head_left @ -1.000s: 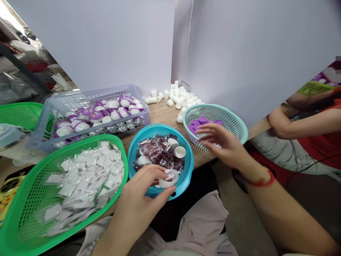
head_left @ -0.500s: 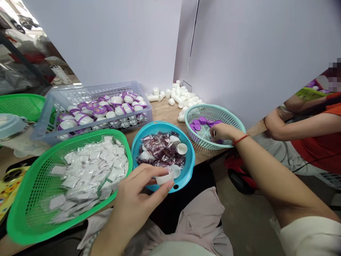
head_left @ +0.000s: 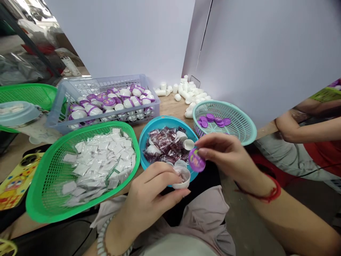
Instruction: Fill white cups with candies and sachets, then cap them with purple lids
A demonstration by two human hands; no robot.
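My left hand [head_left: 157, 192] grips a small white cup [head_left: 183, 182] between thumb and fingers, its open mouth tilted toward the right; something lies inside that I cannot make out clearly. Just right of it, my right hand [head_left: 223, 153] pinches a round purple lid [head_left: 196, 160] with a printed face. Cup and lid are apart. Behind both hands is a blue basin [head_left: 143, 137] of dark reddish-brown sachets [head_left: 165, 140] and several white cups. Purple lids [head_left: 210, 117] lie in the pale turquoise basket [head_left: 239, 113] beyond my right hand.
At left a green basket [head_left: 37, 192] holds small clear-wrapped white packets [head_left: 98, 160]. Behind it a clear crate [head_left: 57, 110] contains lidded white cups. Loose white cups [head_left: 195, 93] lie by the white partition [head_left: 128, 39]. A phone [head_left: 18, 177] rests far left. A person's arm [head_left: 311, 124] is at right.
My right hand has come out of the turquoise basket with a purple lid and moved left beside the cup. My left hand still holds the cup. The view has shifted slightly.
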